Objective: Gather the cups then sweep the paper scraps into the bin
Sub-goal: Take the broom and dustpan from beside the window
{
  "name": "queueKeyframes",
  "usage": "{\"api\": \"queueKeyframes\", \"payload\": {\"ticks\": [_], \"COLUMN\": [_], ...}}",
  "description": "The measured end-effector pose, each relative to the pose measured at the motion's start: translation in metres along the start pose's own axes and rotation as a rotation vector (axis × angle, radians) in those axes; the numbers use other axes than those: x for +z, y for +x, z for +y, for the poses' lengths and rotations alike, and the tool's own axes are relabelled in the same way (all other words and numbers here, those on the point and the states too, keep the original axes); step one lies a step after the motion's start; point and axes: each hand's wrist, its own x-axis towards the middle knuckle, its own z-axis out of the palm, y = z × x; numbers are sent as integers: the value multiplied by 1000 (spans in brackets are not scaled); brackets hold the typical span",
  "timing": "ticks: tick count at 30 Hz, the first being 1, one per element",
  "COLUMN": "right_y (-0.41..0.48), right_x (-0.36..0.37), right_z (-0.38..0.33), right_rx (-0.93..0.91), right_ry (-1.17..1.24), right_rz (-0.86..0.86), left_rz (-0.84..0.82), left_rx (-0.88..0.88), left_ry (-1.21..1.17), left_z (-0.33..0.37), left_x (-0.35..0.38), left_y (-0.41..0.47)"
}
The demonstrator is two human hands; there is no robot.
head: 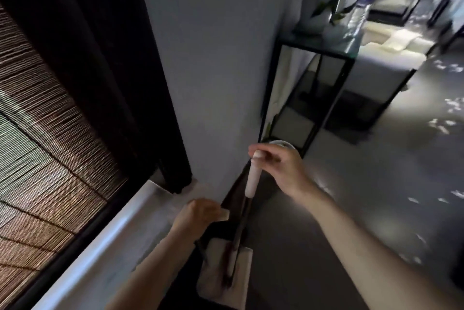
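Observation:
My right hand grips the pale top of a broom handle, which runs down as a dark shaft to a head resting in a pale dustpan on the floor. My left hand holds the pale end of the dustpan's handle, near the wall. White paper scraps lie scattered over the grey floor at the right. A round white cup rim shows just behind my right hand, at the foot of the shelf.
A black metal shelf with glass top stands against the wall, carrying a white plant pot and a plastic bottle. A dark curtain and bamboo blind fill the left. Pale sofas stand behind.

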Motion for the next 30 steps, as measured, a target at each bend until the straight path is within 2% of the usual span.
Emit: {"api": "queueKeyframes", "payload": {"ticks": [4,12,20,30], "right_y": [-10,-64,-151,-253], "right_x": [-23,-95,-157,-227], "right_z": [-23,-90,-150,-151], "right_rx": [12,-117,-172,-130], "right_ry": [7,-82,-164,-259], "right_rz": [73,342,452,491], "left_rz": [-67,-46,-86,-185], "left_rx": [-27,12,191,346], "left_ry": [99,-105,-34,7], "left_z": [6,57,133,173], "left_x": [2,41,91,182], "left_y": [0,-12,-29,-68]}}
